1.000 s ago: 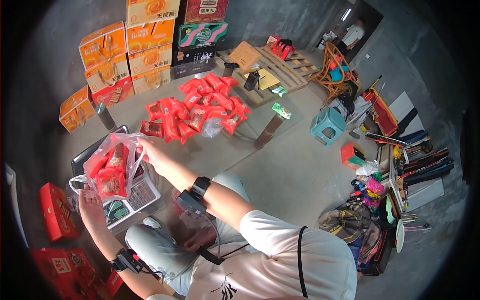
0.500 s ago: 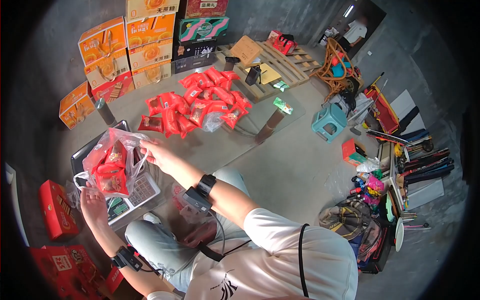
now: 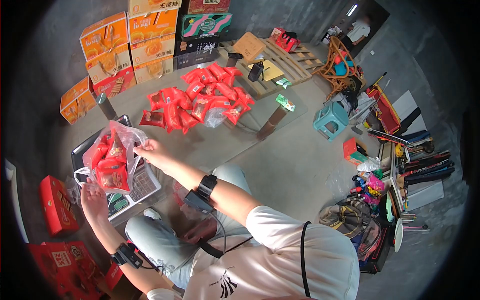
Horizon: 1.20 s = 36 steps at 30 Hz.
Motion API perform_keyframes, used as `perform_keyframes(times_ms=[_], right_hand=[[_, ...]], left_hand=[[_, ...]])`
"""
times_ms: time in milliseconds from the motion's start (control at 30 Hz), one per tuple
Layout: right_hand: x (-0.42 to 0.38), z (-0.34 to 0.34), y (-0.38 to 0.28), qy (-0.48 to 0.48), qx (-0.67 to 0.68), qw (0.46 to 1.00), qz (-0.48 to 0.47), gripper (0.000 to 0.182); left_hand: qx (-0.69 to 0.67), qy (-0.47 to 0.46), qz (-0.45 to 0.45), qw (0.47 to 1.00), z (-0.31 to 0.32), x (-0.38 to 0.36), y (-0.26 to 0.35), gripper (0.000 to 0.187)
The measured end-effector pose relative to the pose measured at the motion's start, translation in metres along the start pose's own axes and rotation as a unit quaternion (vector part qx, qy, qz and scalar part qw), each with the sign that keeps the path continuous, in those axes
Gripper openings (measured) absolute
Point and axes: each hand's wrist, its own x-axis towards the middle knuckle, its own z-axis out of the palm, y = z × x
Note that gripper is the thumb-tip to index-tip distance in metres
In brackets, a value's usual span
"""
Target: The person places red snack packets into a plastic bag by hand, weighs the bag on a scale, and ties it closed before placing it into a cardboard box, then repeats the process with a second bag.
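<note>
A clear plastic bag (image 3: 131, 137) with several red snack packets (image 3: 112, 176) in it sits over a digital scale (image 3: 145, 187), hiding most of the scale's pan. My right hand (image 3: 151, 151) pinches the bag's edge on its right side. At the lower left, the fingers of my left hand (image 3: 94, 200) are curled at the bag's white handle. More red packets (image 3: 172, 117) lie in a loose pile on the glass table (image 3: 210, 147), beyond my right hand. Beside that pile is a crumpled clear bag (image 3: 215, 118).
Orange cartons (image 3: 104, 37) are stacked behind the table. A red box (image 3: 59, 205) stands left of the scale. A blue stool (image 3: 331, 121) and a wooden pallet (image 3: 295, 67) are farther off. Another person (image 3: 357, 32) is by the doorway.
The bag's mouth has drawn in a little, and my right hand has shifted slightly left with its edge. My left hand stays at the handle. The pile of packets has not changed.
</note>
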Motion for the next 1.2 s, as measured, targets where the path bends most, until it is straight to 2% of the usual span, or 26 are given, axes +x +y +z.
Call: perform_keyframes(times_ms=[733,900,967,1200], right_hand=[[-0.001,-0.004,0.005,-0.029,0.017,0.999,-0.018,0.018],[0.002,-0.006,0.009,-0.056,-0.003,0.998,0.01,0.02],[0.002,-0.003,0.009,-0.029,0.022,0.999,0.001,0.019],[-0.002,-0.003,0.006,-0.02,0.028,0.999,0.004,0.02]], left_hand=[[-0.009,0.0,-0.002,1.0,0.005,0.002,0.001,0.018],[-0.013,0.006,0.002,1.0,0.007,0.0,0.001,0.021],[-0.011,0.017,0.003,1.0,0.008,-0.001,0.0,0.018],[-0.017,0.003,-0.003,1.0,0.008,-0.002,0.002,0.016]])
